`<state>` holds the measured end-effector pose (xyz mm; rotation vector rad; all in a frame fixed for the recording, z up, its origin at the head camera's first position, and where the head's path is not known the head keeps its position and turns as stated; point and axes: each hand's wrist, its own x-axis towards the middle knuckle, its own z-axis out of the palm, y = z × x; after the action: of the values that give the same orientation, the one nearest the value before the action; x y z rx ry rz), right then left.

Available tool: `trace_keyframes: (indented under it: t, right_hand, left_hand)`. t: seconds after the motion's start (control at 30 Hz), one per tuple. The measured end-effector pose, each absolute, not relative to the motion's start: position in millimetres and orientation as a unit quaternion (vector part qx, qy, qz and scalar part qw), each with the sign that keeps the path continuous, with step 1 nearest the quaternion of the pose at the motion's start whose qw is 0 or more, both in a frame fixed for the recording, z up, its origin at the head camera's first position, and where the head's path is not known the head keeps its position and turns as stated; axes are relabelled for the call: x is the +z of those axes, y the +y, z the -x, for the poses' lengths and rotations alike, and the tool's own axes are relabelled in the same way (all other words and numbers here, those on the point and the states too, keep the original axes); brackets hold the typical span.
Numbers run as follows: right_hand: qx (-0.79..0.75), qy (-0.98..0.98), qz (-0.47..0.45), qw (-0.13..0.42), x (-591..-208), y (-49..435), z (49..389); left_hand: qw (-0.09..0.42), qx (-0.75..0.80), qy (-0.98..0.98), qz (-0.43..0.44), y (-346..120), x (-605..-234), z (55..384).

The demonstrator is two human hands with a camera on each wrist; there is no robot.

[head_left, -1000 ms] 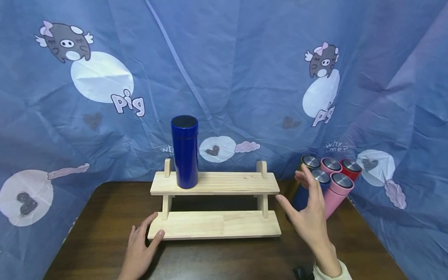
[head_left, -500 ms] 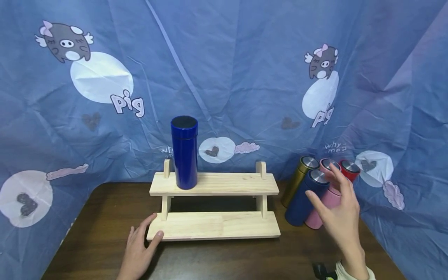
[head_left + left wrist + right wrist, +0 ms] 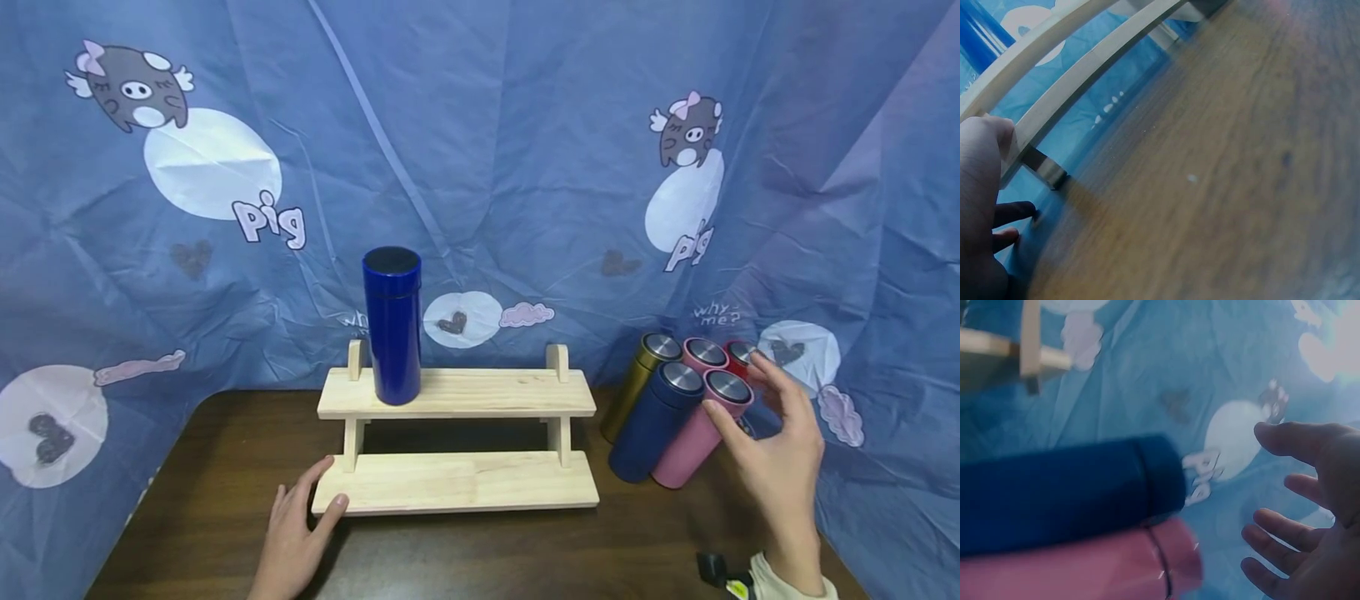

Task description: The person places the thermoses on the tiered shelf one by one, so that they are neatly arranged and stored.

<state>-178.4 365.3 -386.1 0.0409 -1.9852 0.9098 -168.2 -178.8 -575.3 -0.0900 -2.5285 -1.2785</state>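
In the head view my left hand (image 3: pixel 296 529) rests at the left end of the lower board of a two-tier wooden shelf (image 3: pixel 457 483), thumb and index fingertips on the board. The left wrist view shows other fingers hanging loose beside it. My right hand (image 3: pixel 783 454) is at the right, beside the front pink thermos bottle (image 3: pixel 693 437), thumb and fingers spread apart around its lid level. In the right wrist view the hand holds nothing, and a gap separates it from the lids of the pink and navy thermos bottles (image 3: pixel 1072 494).
A glossy blue bottle (image 3: pixel 393 333) stands on the upper board, left of its middle. Gold (image 3: pixel 630 396), second pink (image 3: pixel 705 354) and red (image 3: pixel 738 354) bottles cluster with the others right of the shelf. Blue printed cloth (image 3: pixel 480 167) hangs behind the brown table (image 3: pixel 480 558).
My right hand has moved rightward, from in front of the bottle group to the right side of the front pink bottle. The left hand and shelf have stayed in place.
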Motion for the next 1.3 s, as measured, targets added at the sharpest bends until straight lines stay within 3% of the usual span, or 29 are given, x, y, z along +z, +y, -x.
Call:
trace_keyframes:
  t: [0.53, 0.9, 1.3]
  right_hand:
    - [0.351, -0.833, 0.036, 0.427, -408, 396, 195]
    - [0.413, -0.83, 0.026, 0.374, -426, 410, 208]
    - [0.442, -0.815, 0.034, 0.374, -448, 419, 220]
  left_hand:
    - [0.127, -0.44, -0.889, 0.017, -180, -573, 169]
    - [0.133, -0.441, -0.887, 0.019, -179, -574, 168]
    - [0.161, -0.441, -0.882, 0.034, -180, -574, 168]
